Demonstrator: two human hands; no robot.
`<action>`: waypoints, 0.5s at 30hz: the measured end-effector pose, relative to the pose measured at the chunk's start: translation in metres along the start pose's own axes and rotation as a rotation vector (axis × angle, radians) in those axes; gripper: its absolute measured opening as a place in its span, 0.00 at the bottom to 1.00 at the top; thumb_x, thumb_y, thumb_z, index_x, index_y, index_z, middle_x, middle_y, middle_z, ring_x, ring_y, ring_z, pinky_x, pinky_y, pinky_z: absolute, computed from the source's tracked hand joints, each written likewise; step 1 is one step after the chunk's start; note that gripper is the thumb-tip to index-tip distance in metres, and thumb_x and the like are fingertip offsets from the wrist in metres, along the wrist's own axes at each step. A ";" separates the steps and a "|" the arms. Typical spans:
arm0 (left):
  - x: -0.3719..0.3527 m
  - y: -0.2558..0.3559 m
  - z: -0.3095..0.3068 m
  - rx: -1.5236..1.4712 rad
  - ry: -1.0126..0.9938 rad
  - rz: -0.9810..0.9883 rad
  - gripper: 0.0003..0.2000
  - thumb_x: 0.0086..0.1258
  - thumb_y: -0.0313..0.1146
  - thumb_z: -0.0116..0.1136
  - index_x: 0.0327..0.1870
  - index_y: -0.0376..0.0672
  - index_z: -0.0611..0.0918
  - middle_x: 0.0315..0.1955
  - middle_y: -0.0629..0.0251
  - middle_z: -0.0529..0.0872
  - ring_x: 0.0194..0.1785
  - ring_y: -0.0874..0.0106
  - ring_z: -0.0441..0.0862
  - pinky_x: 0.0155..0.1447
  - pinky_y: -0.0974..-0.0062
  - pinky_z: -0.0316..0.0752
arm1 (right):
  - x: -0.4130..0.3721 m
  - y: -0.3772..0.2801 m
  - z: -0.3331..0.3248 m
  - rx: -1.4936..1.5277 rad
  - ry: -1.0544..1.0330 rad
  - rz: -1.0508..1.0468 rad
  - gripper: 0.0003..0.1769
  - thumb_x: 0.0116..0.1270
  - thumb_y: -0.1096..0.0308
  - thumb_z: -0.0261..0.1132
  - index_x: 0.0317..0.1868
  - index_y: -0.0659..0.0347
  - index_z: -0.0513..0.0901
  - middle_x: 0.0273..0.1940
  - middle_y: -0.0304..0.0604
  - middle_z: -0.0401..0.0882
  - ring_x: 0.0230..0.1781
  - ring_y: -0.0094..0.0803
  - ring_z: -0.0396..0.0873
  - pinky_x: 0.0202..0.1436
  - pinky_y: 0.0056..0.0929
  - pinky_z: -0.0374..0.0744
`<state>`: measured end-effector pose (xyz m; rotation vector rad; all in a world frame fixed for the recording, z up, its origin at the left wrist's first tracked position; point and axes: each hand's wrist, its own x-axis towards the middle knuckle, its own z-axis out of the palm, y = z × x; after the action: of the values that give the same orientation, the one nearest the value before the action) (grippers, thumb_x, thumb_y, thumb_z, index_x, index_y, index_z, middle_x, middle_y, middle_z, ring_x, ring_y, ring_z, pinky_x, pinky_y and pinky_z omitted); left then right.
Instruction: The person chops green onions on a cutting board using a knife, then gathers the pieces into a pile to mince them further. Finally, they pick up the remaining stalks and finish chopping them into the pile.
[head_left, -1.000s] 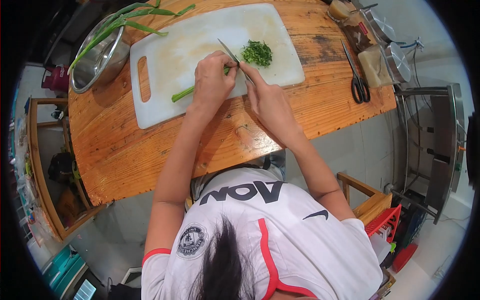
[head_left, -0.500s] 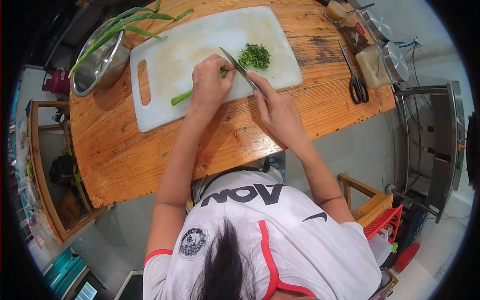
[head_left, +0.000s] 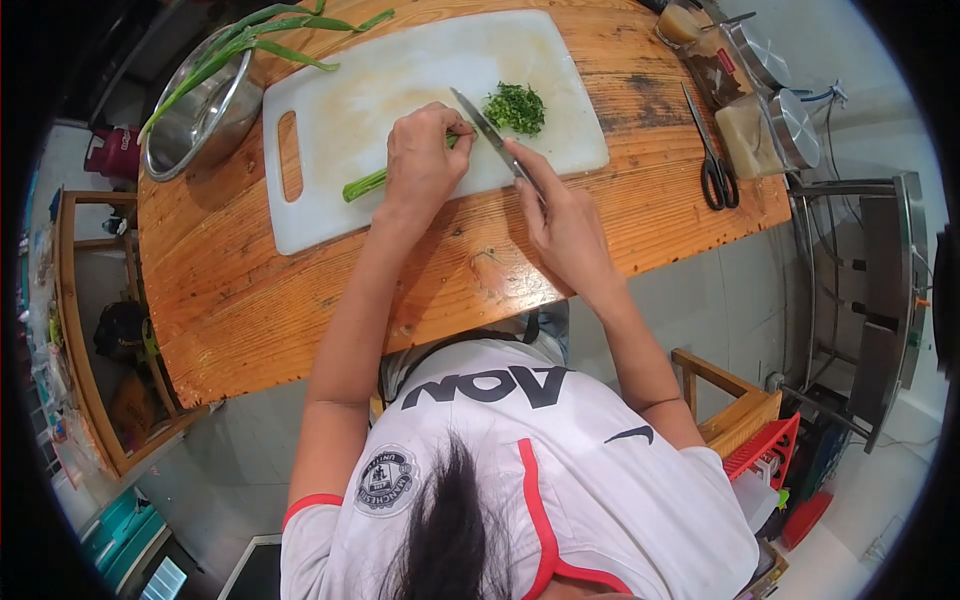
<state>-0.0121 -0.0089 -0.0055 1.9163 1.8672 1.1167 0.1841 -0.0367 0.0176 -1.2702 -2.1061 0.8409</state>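
My left hand [head_left: 425, 160] is closed around a bunch of green onion stalks [head_left: 364, 187] on the white cutting board [head_left: 350, 110]. The stalks' pale ends stick out to the left of the hand. In my right hand [head_left: 565, 225] is a kitchen knife [head_left: 480, 122], its blade angled up and to the left, close beside the left fingertips. A small heap of chopped green onion [head_left: 515, 108] lies on the board just beyond the blade. My right index finger rests along the knife near the handle, which is mostly hidden by the hand.
A metal bowl [head_left: 215, 125] stands left of the board, with long green onions [head_left: 225, 55] draped over its rim. Black scissors [head_left: 714, 165] lie to the right, near jars [head_left: 750, 135] at the wooden table's [head_left: 250, 330] right edge.
The knife has shifted slightly right, away from the left fingertips, so the gap there is a little wider. The left hand still grips the stalks in nearly the same place.
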 end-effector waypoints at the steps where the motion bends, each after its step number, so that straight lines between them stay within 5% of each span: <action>1: 0.000 0.001 0.000 -0.001 0.000 0.009 0.05 0.59 0.25 0.70 0.35 0.34 0.89 0.32 0.57 0.90 0.29 0.63 0.86 0.39 0.71 0.78 | -0.001 -0.004 -0.001 -0.035 -0.025 -0.001 0.24 0.76 0.70 0.59 0.71 0.54 0.73 0.21 0.59 0.78 0.24 0.59 0.81 0.30 0.53 0.76; 15: -0.001 0.002 -0.002 -0.050 -0.021 -0.071 0.05 0.60 0.24 0.71 0.35 0.34 0.88 0.32 0.58 0.89 0.29 0.66 0.84 0.39 0.71 0.77 | 0.001 -0.003 -0.004 0.048 -0.042 0.043 0.24 0.76 0.69 0.60 0.70 0.52 0.74 0.22 0.60 0.78 0.24 0.58 0.80 0.30 0.52 0.75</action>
<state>-0.0117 -0.0102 -0.0034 1.8138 1.8626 1.1062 0.1849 -0.0354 0.0229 -1.2881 -2.0847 0.9382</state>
